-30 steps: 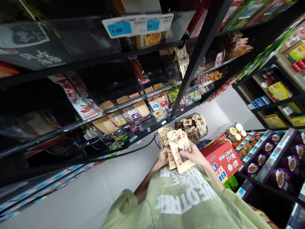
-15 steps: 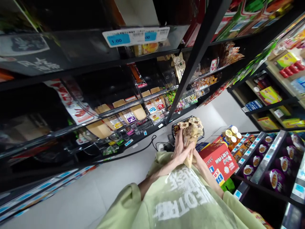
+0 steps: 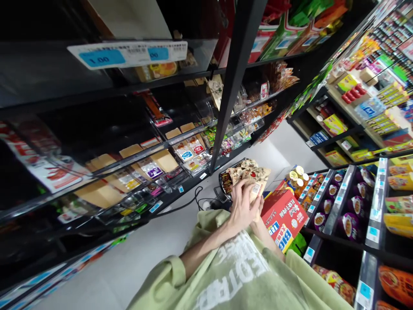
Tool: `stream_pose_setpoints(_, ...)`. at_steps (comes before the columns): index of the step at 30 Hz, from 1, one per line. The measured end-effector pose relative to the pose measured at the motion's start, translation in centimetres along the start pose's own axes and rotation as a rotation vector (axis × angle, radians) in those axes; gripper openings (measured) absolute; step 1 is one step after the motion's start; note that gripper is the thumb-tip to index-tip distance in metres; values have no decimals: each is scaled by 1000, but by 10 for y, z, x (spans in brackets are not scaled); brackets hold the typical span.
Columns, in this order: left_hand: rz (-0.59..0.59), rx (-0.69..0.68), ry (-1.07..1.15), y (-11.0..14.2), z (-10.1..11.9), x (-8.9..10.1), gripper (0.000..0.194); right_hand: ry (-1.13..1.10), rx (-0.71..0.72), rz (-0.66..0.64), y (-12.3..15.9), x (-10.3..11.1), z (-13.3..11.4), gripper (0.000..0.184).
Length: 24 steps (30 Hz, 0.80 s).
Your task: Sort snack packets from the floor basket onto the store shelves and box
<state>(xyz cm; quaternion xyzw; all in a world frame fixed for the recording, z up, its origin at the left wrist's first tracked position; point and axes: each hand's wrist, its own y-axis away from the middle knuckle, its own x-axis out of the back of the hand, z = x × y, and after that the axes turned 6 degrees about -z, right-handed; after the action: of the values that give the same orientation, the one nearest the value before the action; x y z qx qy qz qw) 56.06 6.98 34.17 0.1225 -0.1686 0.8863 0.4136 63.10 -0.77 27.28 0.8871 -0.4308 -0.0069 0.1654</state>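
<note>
Close in front of my chest, my left hand (image 3: 241,203) has its fingers bent over a beige snack bag (image 3: 263,177) with a dark and red print and a barcode. Under the bag's near end is my right hand (image 3: 257,224), mostly covered by my left hand and the bag. Both hands are closed on this bag. Just beyond them stands a dark shopping basket (image 3: 222,183), with similar beige patterned packets (image 3: 244,168) and dark packets in it.
Snack shelves with a black upright post (image 3: 226,92) run along the left. A red carton (image 3: 284,217) stands right of my hands, beside shelves of purple noodle cups (image 3: 350,226). A black cable (image 3: 197,196) lies on the pale floor (image 3: 129,258).
The bag has been turned, so its barcode side shows. My left hand now lies across it and my right hand is more hidden. The view has swung to the right.
</note>
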Motion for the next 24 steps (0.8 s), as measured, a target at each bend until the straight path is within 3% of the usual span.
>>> stream_pose_setpoints(6,-64,1,23,-7,-12,17,47,-213,-22,-185,-12,17,-13,82)
stream_pose_setpoints(10,-193,85,19,-11,-18,23,65,-97,147,-131,-26,20,-33,84)
stream_pose_setpoints(15,-306,162,-12,-16,-36,10,110,163,275,-97,-45,20,-50,98)
stream_pose_setpoints(24,-340,125,-65,-51,-36,-18,136,263,365,-211,-78,50,-65,92)
